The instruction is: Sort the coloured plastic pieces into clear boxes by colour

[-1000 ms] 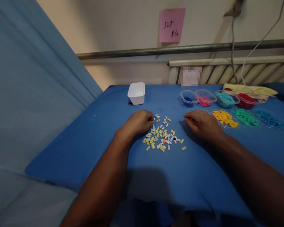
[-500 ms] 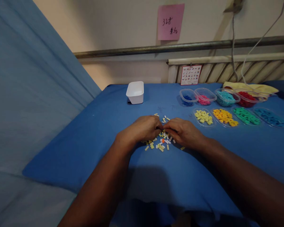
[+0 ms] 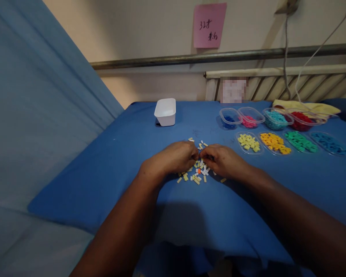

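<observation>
A small pile of loose pale yellow and white bricks (image 3: 198,173), with one orange piece among them, lies on the blue cloth (image 3: 103,165) in front of me. My left hand (image 3: 174,157) rests on the pile's left side with its fingers curled and pinched. My right hand (image 3: 223,161) rests on the right side, fingers also pinched. The fingertips of both hands meet over the pile. What they pinch is too small to make out.
A white square tub (image 3: 165,111) stands at the back left. At the right, two rows of clear trays hold sorted bricks: dark blue (image 3: 230,118), pink (image 3: 250,117), teal (image 3: 276,119), red (image 3: 301,120), pale yellow (image 3: 248,142), orange-yellow (image 3: 274,142), green (image 3: 300,141), blue (image 3: 330,144). A blue curtain hangs at the left.
A second ago my right hand lay near the tray of pale yellow bricks; it has moved left to the pile, where its fingertips meet my left hand's. Little has changed in the last half second.
</observation>
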`<action>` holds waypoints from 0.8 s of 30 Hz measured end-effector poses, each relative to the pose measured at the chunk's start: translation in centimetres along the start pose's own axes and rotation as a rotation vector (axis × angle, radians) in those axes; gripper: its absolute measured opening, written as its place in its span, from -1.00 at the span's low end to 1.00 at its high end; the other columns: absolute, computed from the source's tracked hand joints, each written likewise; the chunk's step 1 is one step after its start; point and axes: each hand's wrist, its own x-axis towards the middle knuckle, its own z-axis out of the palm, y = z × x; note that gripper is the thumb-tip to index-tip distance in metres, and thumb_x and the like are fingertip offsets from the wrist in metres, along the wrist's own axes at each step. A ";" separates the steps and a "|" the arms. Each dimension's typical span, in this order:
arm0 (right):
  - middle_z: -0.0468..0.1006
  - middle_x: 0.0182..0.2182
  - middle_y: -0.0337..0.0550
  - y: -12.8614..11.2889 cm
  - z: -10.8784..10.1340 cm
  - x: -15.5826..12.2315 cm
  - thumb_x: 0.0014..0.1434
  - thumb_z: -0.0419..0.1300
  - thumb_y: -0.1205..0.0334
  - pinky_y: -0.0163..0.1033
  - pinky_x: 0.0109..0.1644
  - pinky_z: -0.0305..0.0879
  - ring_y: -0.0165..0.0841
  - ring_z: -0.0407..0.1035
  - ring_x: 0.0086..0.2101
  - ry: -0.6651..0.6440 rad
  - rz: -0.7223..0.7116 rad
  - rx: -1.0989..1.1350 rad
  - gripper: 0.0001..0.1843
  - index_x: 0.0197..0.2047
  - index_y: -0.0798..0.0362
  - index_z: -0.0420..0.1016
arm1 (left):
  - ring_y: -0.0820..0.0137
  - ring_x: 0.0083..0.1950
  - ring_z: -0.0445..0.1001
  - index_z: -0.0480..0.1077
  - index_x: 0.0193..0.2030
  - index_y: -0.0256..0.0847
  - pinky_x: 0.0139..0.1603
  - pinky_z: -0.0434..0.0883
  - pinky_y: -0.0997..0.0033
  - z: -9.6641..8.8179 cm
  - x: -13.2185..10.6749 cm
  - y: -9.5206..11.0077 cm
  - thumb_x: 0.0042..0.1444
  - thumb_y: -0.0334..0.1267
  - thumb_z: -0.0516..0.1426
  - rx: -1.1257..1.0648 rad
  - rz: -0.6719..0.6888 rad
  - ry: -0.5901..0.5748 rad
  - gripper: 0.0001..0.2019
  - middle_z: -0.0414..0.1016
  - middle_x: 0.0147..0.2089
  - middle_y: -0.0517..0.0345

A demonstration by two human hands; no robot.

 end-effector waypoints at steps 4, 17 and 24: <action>0.66 -0.31 -0.16 -0.2 -0.2 -0.1 0.25 0.22 0.46 -0.17 -0.13 0.34 -0.22 0.51 -0.23 -0.026 -0.003 -0.030 -0.75 -0.21 -0.05 0.67 | 0.28 -0.21 0.52 0.63 -0.28 -0.12 -0.11 0.37 0.32 0.1 0.1 0.1 0.24 -0.40 0.21 -0.039 0.013 -0.006 -0.84 0.66 -0.21 0.07; 0.63 -0.38 -0.25 1.4 0.4 -0.9 0.28 0.24 0.27 -0.26 -0.36 0.35 -0.35 0.45 -0.44 0.055 0.199 0.306 -0.82 -0.08 -0.03 0.63 | 0.26 -0.18 0.58 0.68 -0.20 -0.07 -0.08 0.41 0.32 0.2 -0.2 0.0 0.06 -0.56 0.20 -0.106 0.011 -0.062 -0.68 0.71 -0.15 0.10; 0.64 -0.38 -0.24 1.7 0.9 -1.0 0.31 0.25 0.21 -0.27 -0.38 0.35 -0.35 0.47 -0.43 0.097 0.192 0.344 -0.75 -0.01 -0.01 0.69 | 0.29 -0.36 0.43 0.53 -0.43 -0.12 -0.14 0.33 0.29 0.6 0.2 0.3 0.14 -0.50 0.19 -0.033 0.003 -0.040 -0.78 0.55 -0.37 0.11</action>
